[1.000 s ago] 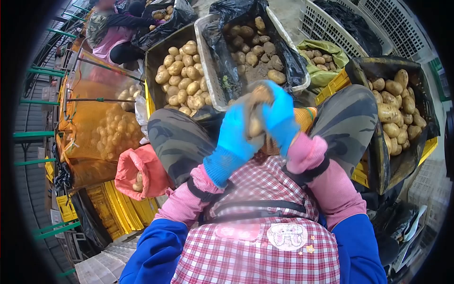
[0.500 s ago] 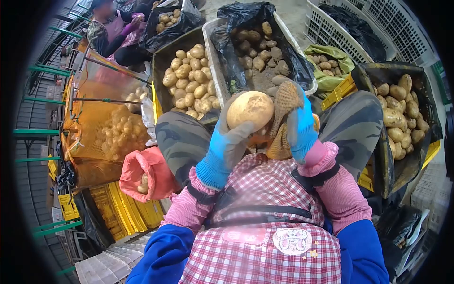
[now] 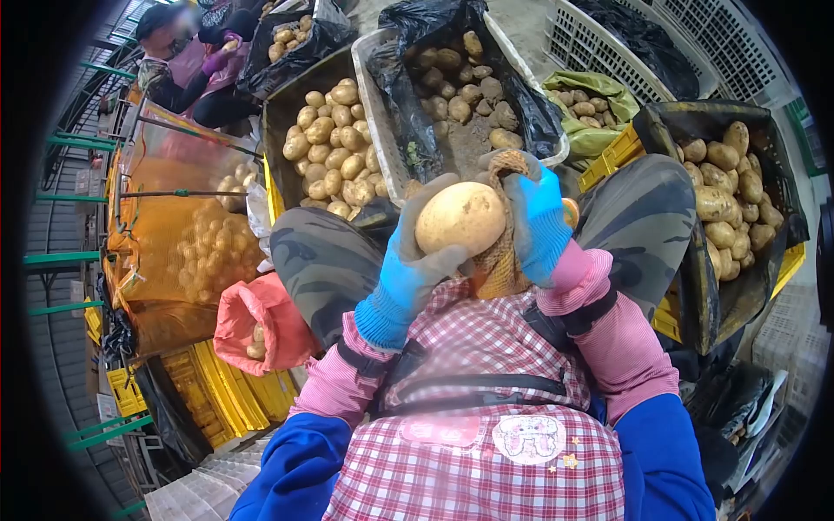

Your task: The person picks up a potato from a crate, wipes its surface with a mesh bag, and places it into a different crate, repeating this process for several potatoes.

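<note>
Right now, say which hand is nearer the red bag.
Left. The left hand, holding a potato, is right of the red bag; the right hand, gripping cloth, is farther right.

I saw the gap between the knees [image 3: 317, 252], at frame centre, crowded by a potato [image 3: 460, 219] and a brown cloth [image 3: 499, 264]. At top centre, the white crate [image 3: 380, 130] left room from above; at right, a black-lined crate [image 3: 692, 291] stood in the way.
</note>
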The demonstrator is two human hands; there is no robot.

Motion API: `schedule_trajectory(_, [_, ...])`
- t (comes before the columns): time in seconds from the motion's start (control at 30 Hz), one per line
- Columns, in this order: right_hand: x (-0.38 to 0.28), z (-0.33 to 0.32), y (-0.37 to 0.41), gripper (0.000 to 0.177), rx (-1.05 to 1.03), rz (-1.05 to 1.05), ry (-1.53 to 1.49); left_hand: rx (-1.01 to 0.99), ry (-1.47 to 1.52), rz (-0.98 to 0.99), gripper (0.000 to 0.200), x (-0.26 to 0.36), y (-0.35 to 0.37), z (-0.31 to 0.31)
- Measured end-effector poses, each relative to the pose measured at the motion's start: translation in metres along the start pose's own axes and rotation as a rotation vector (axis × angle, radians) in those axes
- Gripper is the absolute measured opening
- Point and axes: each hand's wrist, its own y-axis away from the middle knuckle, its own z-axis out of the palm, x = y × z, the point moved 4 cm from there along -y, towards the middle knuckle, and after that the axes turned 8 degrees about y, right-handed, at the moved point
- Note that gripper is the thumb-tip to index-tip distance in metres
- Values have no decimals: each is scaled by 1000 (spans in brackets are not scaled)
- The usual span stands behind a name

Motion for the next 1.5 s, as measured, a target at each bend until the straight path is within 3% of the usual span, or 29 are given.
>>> schedule_trajectory(0.17, [3,-7,0,41,39,100,-89,-17,-42,87,90,6,-7,-5])
schedule_trajectory(0.23, [0,-7,2,41,42,103,-88,-35,48,-62,89,19,-1,-4])
schedule_trajectory(0.37, [0,-2,5,35,-5,62,-53,91,-37,-95,102,24,0,-9])
schedule_trajectory(0.5, [1,3,7,28,-257,59,13,12,-204,-46,88,26,2,-14])
schedule_trajectory(0.6, [-9,10,20,30,-289,32,-38,65,-188,-43,76,21,-6,-21])
schedule_trajectory(0.8, [-14,11,26,34,-385,197,-64,197,-81,-203,54,19,-9,-25])
schedule_trajectory(0.87, [-10,3,26,39,-437,2,181,113,-189,-98,48,26,-9,-23])
schedule_trajectory(0.93, [-5,5,23,42,-497,-71,249,-45,-376,128,47,40,-9,-18])
schedule_trajectory(1.0, [-5,9,19,45,-542,-42,130,-196,-577,357,54,51,-11,-18])
schedule_trajectory(1.03, [-9,13,18,47,-551,-39,64,-175,-516,342,60,53,-10,-16])
schedule_trajectory(1.1, [-32,28,24,56,-512,-87,-98,-132,-390,317,75,58,-8,-12])
schedule_trajectory(1.17, [-31,31,24,74,-480,-125,-13,17,-169,386,85,44,-12,-17])
schedule_trajectory(1.2, [-30,33,25,77,-473,-172,1,-38,-366,279,99,40,-15,-30])
schedule_trajectory(1.3, [-23,29,22,68,-395,-152,-57,19,-146,133,103,26,-16,-23])
schedule_trajectory(1.43, [-11,19,14,45,-194,-64,-78,51,55,157,97,14,-14,-16])
schedule_trajectory(1.5, [-9,20,14,38,-112,-40,-110,70,86,195,85,10,-13,-15])
